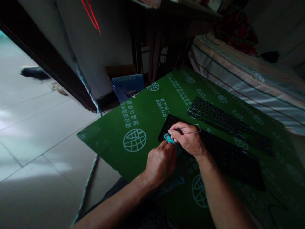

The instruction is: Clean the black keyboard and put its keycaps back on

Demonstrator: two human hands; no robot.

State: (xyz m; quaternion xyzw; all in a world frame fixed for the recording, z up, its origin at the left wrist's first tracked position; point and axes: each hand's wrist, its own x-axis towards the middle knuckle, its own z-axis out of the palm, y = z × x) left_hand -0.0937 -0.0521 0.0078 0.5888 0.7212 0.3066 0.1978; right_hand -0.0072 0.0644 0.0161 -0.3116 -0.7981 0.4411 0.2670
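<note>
the green tabletop (109, 136) bears everything here; beyond its edge stands a blue box (127, 85), contents unclear. a black keyboard (231, 160) and a separate keyed panel (214, 114) seem already parted; handwork looks unfinished. the left hand (162, 162) and right hand (189, 138) pinch a teal bundle (169, 139) by the keyboard's left end, a thin wire (199, 128) beside the right.

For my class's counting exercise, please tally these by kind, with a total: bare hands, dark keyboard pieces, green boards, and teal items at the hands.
Bare hands: 2 (left hand, right hand)
Dark keyboard pieces: 2 (nearer piece, farther piece)
Green board: 1
Teal item: 1
Total: 6
</note>
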